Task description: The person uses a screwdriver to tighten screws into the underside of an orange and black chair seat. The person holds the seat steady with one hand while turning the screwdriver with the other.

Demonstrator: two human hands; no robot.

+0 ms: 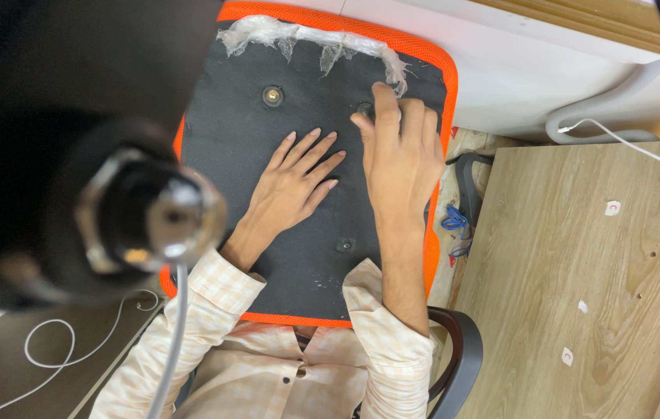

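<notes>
On my lap lies a big black seat pad (299, 233) with an orange edge (438, 70), turned bottom side up. My left hand (295, 186) rests flat on the middle of it, fingers spread apart and holding nothing. My right hand (400, 155) sits just beside it toward three o'clock, with the fingertips pressed on a small round bolt hole (366, 109) at about one o'clock on the pad; I cannot tell if I pinch anything there. Another metal bolt hole (272, 95) shines at eleven o'clock, and a third hole (345, 244) sits at five o'clock. Torn clear plastic (307, 35) sticks along the twelve o'clock edge. I think the pad is stiff and a bit heavy, with soft cloth on it, so the orange sides are the best place to grab. A wooden table (578, 271) stands at three o'clock.
</notes>
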